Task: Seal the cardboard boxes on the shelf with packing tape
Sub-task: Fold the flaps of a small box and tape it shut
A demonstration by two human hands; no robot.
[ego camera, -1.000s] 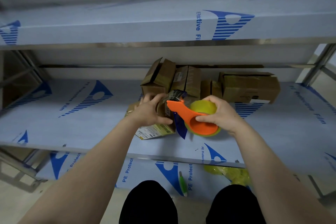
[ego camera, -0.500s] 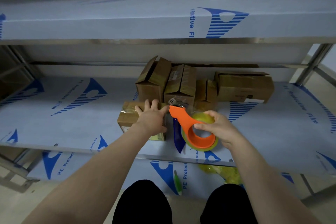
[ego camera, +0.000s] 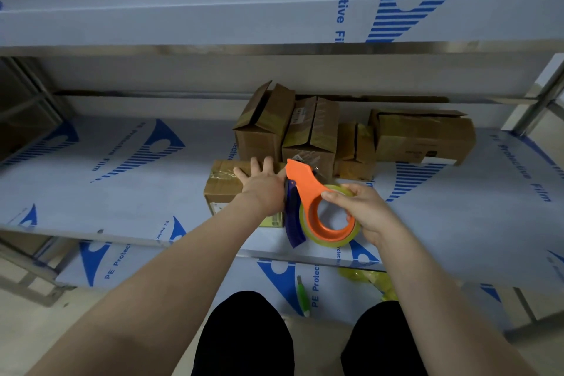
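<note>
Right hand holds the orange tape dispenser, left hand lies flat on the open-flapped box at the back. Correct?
No. The head view shows the left hand flat on the low front box; the right hand does hold the orange tape dispenser.

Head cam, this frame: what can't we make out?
1. Top seam of the front box: in the head view, the left hand and tape dispenser cover it, so I can't tell whether it is taped.
2. Tape's free end: hidden behind the dispenser's orange frame.
3. Labels on the rear boxes: too small and blurred.
4. Yellow item below: partly cut off by the shelf edge.
</note>
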